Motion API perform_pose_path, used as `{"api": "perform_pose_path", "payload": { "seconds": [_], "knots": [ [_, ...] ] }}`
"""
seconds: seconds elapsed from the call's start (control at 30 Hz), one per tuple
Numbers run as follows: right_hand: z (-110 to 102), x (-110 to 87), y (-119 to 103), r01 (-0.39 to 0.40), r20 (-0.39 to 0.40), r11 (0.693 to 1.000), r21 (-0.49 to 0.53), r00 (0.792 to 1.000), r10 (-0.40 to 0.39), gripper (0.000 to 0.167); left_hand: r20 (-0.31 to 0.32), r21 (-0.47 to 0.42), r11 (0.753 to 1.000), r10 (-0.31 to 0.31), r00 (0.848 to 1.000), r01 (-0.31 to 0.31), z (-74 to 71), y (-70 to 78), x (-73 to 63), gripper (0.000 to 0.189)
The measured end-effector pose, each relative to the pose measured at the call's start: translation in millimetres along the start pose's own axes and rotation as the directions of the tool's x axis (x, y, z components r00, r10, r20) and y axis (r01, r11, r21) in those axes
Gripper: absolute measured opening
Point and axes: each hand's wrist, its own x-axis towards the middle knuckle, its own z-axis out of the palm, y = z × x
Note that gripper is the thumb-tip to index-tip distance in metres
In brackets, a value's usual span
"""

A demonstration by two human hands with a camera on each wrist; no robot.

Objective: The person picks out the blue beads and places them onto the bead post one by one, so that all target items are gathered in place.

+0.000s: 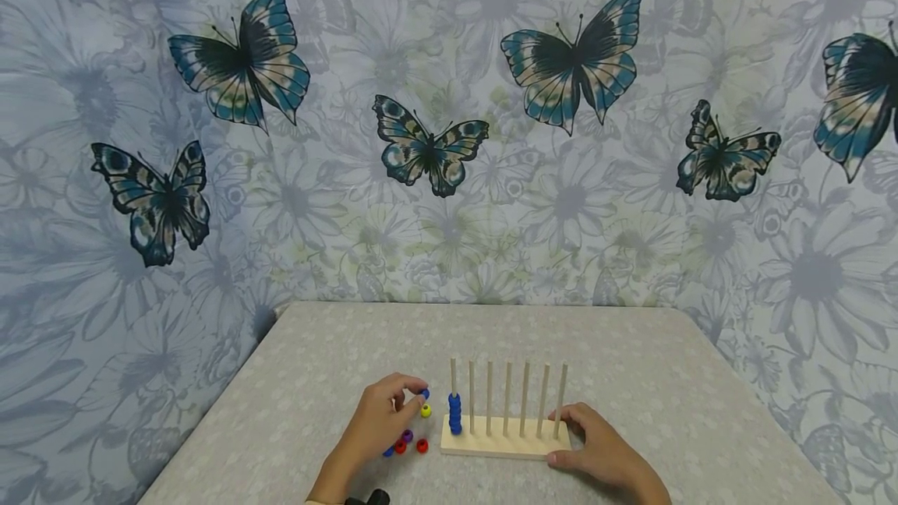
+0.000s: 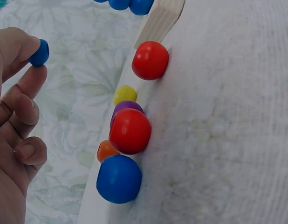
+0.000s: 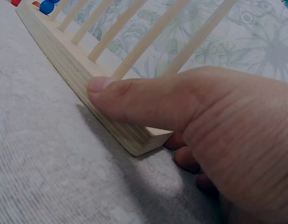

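Between thumb and fingertip my left hand (image 1: 382, 417) pinches a blue bead (image 2: 39, 53), held up above the table left of the peg rack. The wooden peg rack (image 1: 505, 446) has a row of several upright pegs. Blue beads (image 1: 455, 414) are stacked on its leftmost peg; the other pegs are bare. At the rack's right end my right hand (image 1: 599, 446) grips the base, thumb on the front face and fingers behind. Under and beside the left hand lie loose beads: a yellow bead (image 1: 426, 411), a purple bead (image 1: 408, 436), red beads (image 2: 150, 60), an orange bead (image 2: 107, 151) and another blue bead (image 2: 119, 179).
A pale patterned cloth covers the table (image 1: 351, 333), whose far edge meets a wall (image 1: 449, 248) with flower print and butterfly pictures. A small black object (image 1: 377, 498) shows by the left wrist at the bottom of the head view.
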Motion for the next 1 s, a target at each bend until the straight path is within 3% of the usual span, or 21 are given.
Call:
{"api": "perform_pose_path", "payload": {
  "seconds": [0.27, 0.57, 0.77, 1.0],
  "knots": [
    [-0.6, -0.2, -0.8, 0.012, -0.011, 1.0, -0.001, 1.0, -0.012, 0.059, -0.137, -0.056, 0.998, 0.028, 0.99, -0.036, -1.1, 10.1, 1.0, 0.023],
    [-0.5, -0.8, -1.8, 0.002, -0.001, 1.0, 0.0, 1.0, -0.002, 0.059, -0.166, -0.12, 0.993, -0.012, 0.986, -0.008, -2.3, 13.2, 2.7, 0.021],
    [-0.8, -0.8, 0.3, 0.006, -0.005, 1.0, -0.01, 1.0, -0.006, 0.06, -0.198, -0.126, 0.989, 0.051, 0.979, -0.078, -4.6, 16.7, 9.3, 0.016],
    [-1.3, -2.7, -2.6, 0.004, -0.005, 1.0, -0.002, 1.0, -0.004, 0.06, -0.218, -0.102, 0.975, 0.172, 0.961, -0.198, -15.2, 23.1, 19.5, 0.016]
  ]
}}
